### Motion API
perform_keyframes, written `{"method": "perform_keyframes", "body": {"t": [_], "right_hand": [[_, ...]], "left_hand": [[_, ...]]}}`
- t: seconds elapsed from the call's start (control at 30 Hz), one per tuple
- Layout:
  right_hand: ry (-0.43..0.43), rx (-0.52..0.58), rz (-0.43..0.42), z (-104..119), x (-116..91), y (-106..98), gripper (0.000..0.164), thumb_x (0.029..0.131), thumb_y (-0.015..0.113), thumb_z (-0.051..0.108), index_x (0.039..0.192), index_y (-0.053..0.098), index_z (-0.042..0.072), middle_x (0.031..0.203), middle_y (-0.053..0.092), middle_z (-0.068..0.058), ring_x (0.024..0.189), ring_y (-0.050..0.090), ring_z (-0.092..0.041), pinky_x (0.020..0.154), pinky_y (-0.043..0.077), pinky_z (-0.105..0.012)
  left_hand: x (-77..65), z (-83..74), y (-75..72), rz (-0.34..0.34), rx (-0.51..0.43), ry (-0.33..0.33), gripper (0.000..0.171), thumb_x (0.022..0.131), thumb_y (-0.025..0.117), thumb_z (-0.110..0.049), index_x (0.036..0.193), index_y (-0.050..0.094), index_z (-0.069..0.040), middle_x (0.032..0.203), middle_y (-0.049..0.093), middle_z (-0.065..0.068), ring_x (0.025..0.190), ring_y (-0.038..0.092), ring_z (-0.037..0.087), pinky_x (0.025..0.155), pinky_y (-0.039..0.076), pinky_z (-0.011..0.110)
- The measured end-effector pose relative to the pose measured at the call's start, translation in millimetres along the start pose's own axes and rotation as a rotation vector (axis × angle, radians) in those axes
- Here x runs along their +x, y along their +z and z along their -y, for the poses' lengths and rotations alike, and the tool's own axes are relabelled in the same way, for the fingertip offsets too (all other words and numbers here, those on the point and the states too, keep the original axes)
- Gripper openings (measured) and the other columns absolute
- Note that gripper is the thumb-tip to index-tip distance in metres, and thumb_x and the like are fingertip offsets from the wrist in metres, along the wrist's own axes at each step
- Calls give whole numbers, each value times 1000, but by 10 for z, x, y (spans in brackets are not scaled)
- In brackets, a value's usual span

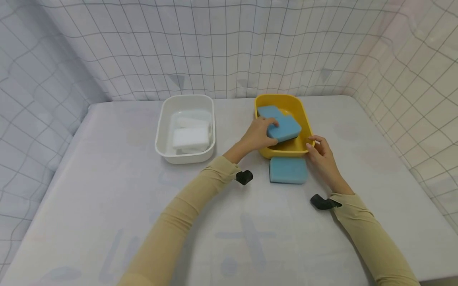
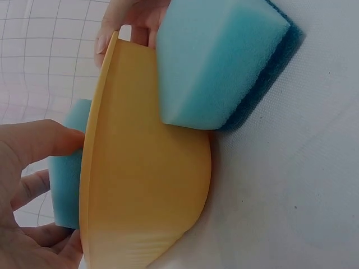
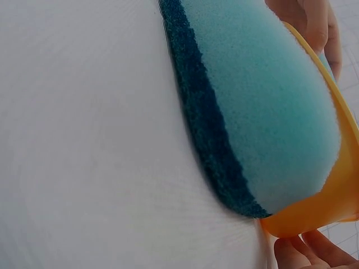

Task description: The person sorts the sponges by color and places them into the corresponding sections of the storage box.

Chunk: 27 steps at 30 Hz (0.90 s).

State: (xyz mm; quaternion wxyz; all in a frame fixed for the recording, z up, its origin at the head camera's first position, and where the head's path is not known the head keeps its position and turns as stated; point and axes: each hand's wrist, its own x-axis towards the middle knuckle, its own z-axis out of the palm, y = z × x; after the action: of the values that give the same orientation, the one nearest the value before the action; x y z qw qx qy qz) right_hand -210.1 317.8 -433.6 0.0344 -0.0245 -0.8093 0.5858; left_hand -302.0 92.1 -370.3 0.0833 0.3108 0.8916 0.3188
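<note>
My left hand (image 1: 259, 134) reaches over the near-left rim of a yellow plastic tub (image 1: 307, 123) and grips a blue sponge (image 1: 286, 129) between thumb and fingers. That sponge sits tilted inside the tub, beside another blue sponge (image 1: 269, 111) partly hidden behind it. At the tub's near-right corner, my right hand (image 1: 323, 159) pinches the rim. A third sponge (image 1: 288, 171) lies flat on the table against the tub's near side; the right wrist view shows its dark scouring layer (image 3: 210, 123) facing down.
A white plastic tub (image 1: 160, 131) to the left holds several white blocks (image 1: 191, 138). Both tubs stand near the back edge of a table covered in pale cloth (image 1: 250, 222). Grid-patterned fabric (image 1: 232, 47) hangs behind and along both sides.
</note>
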Motion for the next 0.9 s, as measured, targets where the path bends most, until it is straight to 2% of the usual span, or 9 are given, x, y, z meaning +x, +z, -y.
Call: {"method": "perform_keyframes", "body": {"t": [0.33,0.5,0.63,0.9], "right_hand": [[-10,29,8,-6,1,-9,32,98,45,37,127,37,26,137,37,-21,99,45,-2,81,41,-6],[-10,30,1,-1,8,-1,36,98,45,35,131,36,21,133,39,-18,96,45,-4,77,40,-8],[-8,35,5,2,14,6,38,99,44,33,133,35,18,135,37,-20,97,45,-4,78,40,-7],[4,39,7,6,16,2,40,99,44,33,134,33,17,139,35,-21,99,44,-3,81,41,-5]], "left_hand": [[53,2,60,-62,44,-39,45,84,68,-18,126,53,-13,130,43,14,119,39,25,99,43,34],[86,-9,86,-91,72,-66,44,84,67,-15,126,53,-15,131,42,12,119,38,24,97,43,33],[129,-26,110,-116,97,-74,44,83,67,-14,125,55,-15,132,43,12,119,38,25,96,44,32],[138,-53,131,-104,124,-61,43,83,68,-16,124,55,-14,133,42,12,120,38,26,96,44,32]]}}
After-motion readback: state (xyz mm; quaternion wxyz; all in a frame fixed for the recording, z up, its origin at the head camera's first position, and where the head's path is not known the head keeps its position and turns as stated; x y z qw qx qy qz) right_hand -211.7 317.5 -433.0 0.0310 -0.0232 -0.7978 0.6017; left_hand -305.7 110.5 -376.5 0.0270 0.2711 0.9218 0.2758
